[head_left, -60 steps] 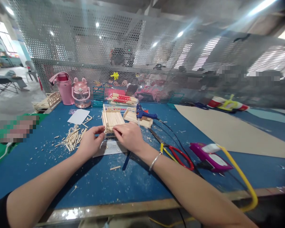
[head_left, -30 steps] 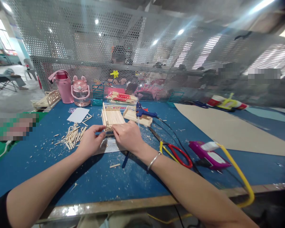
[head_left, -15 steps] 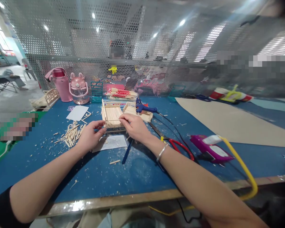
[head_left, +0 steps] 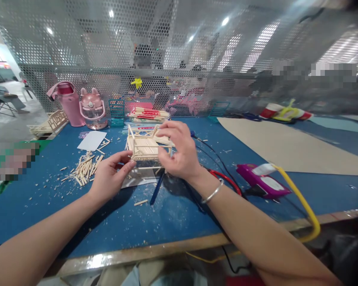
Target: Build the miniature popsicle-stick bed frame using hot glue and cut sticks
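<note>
A small wooden stick frame point(head_left: 144, 147), built of thin pale sticks, is lifted off the blue table point(head_left: 173, 214). My right hand point(head_left: 180, 153) grips its right side from above, thumb on the near edge. My left hand point(head_left: 110, 174) pinches its near left corner with thumb and fingertips. Under the frame lies a white paper sheet point(head_left: 137, 180) and a blue pen point(head_left: 156, 190).
A pile of loose wooden sticks point(head_left: 85, 167) lies left of my hands. Red-handled scissors point(head_left: 226, 180), a purple tool point(head_left: 261, 180) with a yellow cable point(head_left: 301, 206) sit right. Pink bottles point(head_left: 67, 103), a teal basket point(head_left: 117, 113) and stick bundles point(head_left: 149, 114) stand by the mesh screen.
The stick frame rested on the table and now is raised off it. My right hand shifted from its near edge to its right side; my left hand followed at the near left corner.
</note>
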Tool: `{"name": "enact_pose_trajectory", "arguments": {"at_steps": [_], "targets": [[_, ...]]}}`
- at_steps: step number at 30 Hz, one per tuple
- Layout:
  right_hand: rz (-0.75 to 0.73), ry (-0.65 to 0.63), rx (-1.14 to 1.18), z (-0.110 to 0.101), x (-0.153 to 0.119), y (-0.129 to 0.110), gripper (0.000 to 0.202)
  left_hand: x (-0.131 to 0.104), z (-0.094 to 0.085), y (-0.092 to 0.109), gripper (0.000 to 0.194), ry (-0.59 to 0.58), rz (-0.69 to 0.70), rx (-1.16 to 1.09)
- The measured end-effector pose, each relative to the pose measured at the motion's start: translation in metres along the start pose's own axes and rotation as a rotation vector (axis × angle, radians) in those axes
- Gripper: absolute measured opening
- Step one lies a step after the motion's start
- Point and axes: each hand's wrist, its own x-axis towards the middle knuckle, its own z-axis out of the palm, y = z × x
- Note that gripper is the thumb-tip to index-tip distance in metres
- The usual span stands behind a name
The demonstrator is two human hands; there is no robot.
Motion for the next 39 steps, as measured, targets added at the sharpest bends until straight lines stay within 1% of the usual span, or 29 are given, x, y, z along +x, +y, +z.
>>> {"name": "enact_pose_trajectory", "arguments": {"at_steps": [2,4,8,12,17,22,29,32,34,37,39], "targets": [[-0.092,-0.002,-0.071,-0.001,-0.002,-0.004,0.022,-0.002,0.001,0.001,0.032,-0.005,0.001,-0.001],[-0.144,-0.046,-0.081,0.0,-0.004,-0.007,0.021,-0.003,0.001,0.0,0.033,-0.003,0.005,-0.009],[-0.09,-0.119,-0.042,0.006,-0.005,-0.009,0.022,-0.002,0.001,-0.004,0.033,0.008,0.021,-0.019],[-0.045,-0.178,-0.05,0.008,-0.004,-0.01,0.024,-0.001,0.001,-0.005,0.033,0.0,0.032,-0.008],[-0.055,-0.193,-0.045,0.007,-0.003,-0.011,0.024,-0.002,0.001,-0.001,0.031,0.003,0.039,0.019],[-0.055,-0.248,-0.072,0.007,-0.002,-0.012,0.024,-0.002,0.0,0.002,0.031,-0.001,0.042,0.031],[-0.07,-0.236,-0.043,0.007,-0.003,-0.009,0.024,-0.002,-0.001,-0.001,0.033,0.002,0.041,0.034],[-0.06,-0.164,0.041,0.007,-0.003,-0.008,0.027,-0.002,-0.001,-0.001,0.032,0.014,0.036,0.038],[-0.05,-0.051,0.094,0.006,-0.004,-0.009,0.027,-0.002,0.0,-0.001,0.033,0.016,0.03,0.038],[-0.07,0.129,0.068,0.001,-0.005,-0.013,0.018,-0.002,0.0,0.0,0.033,0.019,0.018,0.03],[-0.096,0.188,0.019,-0.003,-0.005,-0.016,0.012,-0.001,0.0,0.0,0.033,0.034,0.007,0.023]]}}
